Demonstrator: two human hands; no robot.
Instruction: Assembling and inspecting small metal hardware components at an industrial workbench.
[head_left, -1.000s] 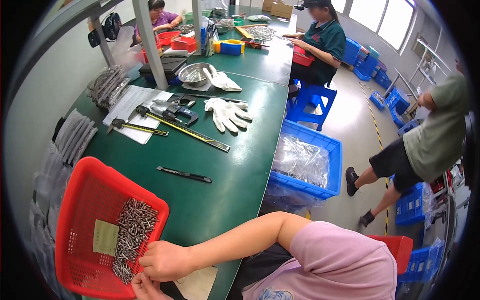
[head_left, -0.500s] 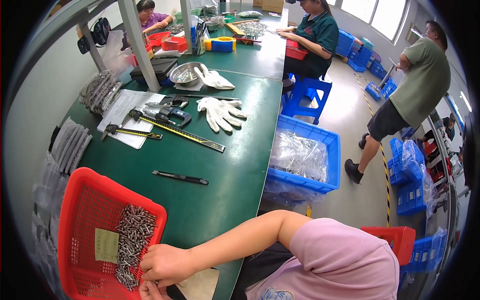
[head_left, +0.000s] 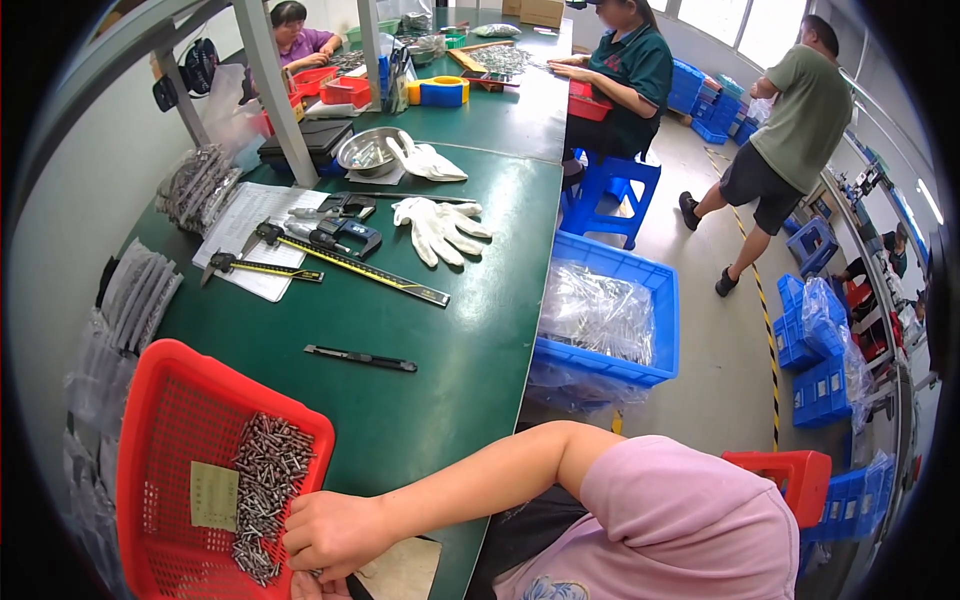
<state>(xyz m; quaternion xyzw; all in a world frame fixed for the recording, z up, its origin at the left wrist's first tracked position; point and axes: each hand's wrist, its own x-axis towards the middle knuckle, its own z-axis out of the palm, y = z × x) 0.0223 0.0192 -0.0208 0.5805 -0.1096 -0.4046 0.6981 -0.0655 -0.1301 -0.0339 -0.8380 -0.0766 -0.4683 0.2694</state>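
My right hand (head_left: 337, 530) is curled at the near right rim of a red plastic basket (head_left: 150, 450), its fingertips pinched and turned down. Just below it, cut off by the lower edge, my left hand (head_left: 308, 586) has its fingertips drawn together close to the right fingers. Whatever lies between the two hands is too small and hidden to name. Small metal pins (head_left: 268, 490) are heaped along the basket's right side, right beside the hands. A yellowish paper slip (head_left: 213, 495) lies in the basket. Under my right wrist lies a beige sheet (head_left: 405, 568).
Beyond the basket, the green table (head_left: 470, 350) holds a utility knife (head_left: 360, 358), calipers (head_left: 350, 270), a white glove (head_left: 440, 228) and a metal bowl (head_left: 370, 152). A blue crate (head_left: 665, 310) stands right of the table. A seated co-worker (head_left: 625, 80) and a walking person (head_left: 795, 130) are farther off.
The person in the aisle has walked farther away. My hands stay at the basket's rim, with only slight finger movement.
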